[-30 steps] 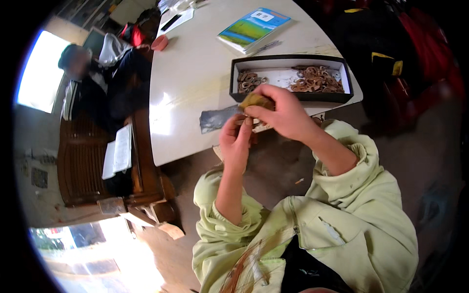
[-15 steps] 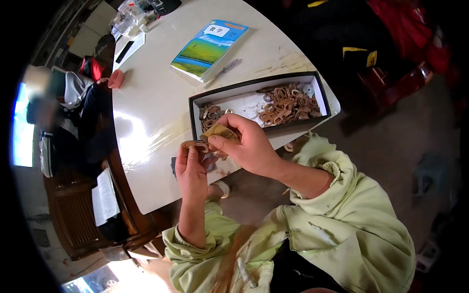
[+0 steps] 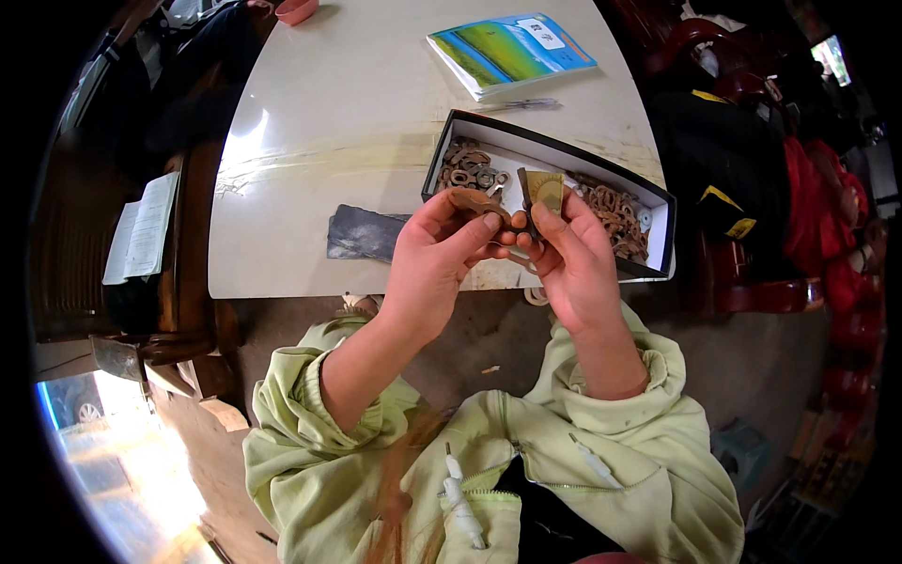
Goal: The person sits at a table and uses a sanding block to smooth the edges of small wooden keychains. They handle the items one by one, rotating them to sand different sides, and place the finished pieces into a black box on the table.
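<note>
Between the thumb and fingers of my left hand [image 3: 427, 268] is a rusty brown metal ring [image 3: 477, 202], partly covered by the fingers. My right hand [image 3: 578, 263] pinches a folded piece of what looks like sandpaper [image 3: 546, 190], yellow-brown on one face and dark on the other. Both hands are close together, fingertips almost meeting, over the near side of a black-rimmed box [image 3: 564, 141] with a white inside. Small rusty rings [image 3: 465, 164] lie at its left end, and a larger heap of rusty rings [image 3: 615, 216] fills its right end, partly behind my right hand.
A dark, worn flat slab [image 3: 362, 235] lies on the pale table [image 3: 329, 113] left of my hands. Beyond the box are a colourful book [image 3: 507, 56] and pens [image 3: 517, 105]. A pink bowl [image 3: 297, 10] stands at the far left edge. Dark red wooden chairs [image 3: 766, 296] stand at right.
The view has swung, so box and book now appear turned and farther right. My hands have shifted position, and the sandpaper now stands upright beside the ring. The dark slab shows more fully.
</note>
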### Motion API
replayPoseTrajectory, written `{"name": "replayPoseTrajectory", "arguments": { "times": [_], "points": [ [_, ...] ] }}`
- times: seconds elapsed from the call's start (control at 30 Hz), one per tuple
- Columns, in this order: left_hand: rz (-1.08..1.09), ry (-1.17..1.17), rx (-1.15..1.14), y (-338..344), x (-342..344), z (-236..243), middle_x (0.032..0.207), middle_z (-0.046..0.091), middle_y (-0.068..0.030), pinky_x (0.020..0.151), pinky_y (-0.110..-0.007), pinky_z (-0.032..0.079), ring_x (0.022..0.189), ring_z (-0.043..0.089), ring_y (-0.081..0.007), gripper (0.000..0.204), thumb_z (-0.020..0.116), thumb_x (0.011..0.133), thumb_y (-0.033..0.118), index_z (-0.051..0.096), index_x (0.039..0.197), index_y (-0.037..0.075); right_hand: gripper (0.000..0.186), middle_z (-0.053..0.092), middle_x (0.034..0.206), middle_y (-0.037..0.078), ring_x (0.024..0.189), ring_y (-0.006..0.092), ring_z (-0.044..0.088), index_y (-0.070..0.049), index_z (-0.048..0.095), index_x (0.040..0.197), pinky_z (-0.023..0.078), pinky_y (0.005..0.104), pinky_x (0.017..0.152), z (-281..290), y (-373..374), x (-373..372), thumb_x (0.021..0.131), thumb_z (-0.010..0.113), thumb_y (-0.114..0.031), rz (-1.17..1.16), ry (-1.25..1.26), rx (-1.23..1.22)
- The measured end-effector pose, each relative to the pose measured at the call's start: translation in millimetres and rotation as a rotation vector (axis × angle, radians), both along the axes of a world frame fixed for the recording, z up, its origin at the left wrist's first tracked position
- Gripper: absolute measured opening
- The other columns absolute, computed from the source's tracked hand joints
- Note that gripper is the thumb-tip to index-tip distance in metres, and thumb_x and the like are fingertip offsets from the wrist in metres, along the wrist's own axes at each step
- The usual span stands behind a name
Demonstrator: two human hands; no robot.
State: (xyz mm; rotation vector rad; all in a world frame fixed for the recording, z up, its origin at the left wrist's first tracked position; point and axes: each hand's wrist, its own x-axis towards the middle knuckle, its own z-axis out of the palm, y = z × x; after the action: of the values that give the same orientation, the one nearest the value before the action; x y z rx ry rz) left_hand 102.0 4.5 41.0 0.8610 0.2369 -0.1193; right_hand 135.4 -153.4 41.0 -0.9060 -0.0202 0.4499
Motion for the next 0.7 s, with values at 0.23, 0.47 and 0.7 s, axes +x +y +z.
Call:
{"name": "replayPoseTrajectory", "arguments": {
  "times": [0.23, 0.47, 0.7],
  "points": [
    [-0.005, 0.033, 0.080, 14, -18, 1, 0.092, 0.066, -0.0055, 0.071, -0.025, 0.052, 0.079, 0.065, -0.0126, 0.014, 0.064, 0.090, 0.007, 0.062, 0.102, 0.000, 0.023, 0.064, 0.105, 0.010, 0.096, 0.0165, 0.063, 0.002, 0.053, 0.115, 0.052, 0.0303, 0.091, -4, 1, -7, 0.092, 0.054, -0.003, 0.094, 0.066, 0.074],
    [0.014, 0.052, 0.089, 28, -41, 2, 0.093, 0.068, -0.0083, 0.063, -0.023, 0.052, 0.074, 0.065, -0.0130, 0.016, 0.062, 0.093, 0.011, 0.063, 0.102, -0.002, 0.021, 0.064, 0.105, 0.008, 0.097, 0.0155, 0.062, -0.002, 0.055, 0.112, 0.051, 0.0323, 0.091, -8, 11, -20, 0.092, 0.057, -0.005, 0.165, 0.040, 0.020],
    [0.018, 0.052, 0.076, 41, -57, -2, 0.093, 0.068, -0.0096, 0.064, -0.025, 0.054, 0.076, 0.067, -0.0153, 0.022, 0.057, 0.096, 0.015, 0.063, 0.106, -0.004, 0.023, 0.065, 0.102, 0.007, 0.095, 0.0154, 0.062, -0.002, 0.055, 0.113, 0.050, 0.0342, 0.089, -4, 26, -36, 0.091, 0.060, -0.008, 0.123, -0.053, -0.065]
  ]
}}
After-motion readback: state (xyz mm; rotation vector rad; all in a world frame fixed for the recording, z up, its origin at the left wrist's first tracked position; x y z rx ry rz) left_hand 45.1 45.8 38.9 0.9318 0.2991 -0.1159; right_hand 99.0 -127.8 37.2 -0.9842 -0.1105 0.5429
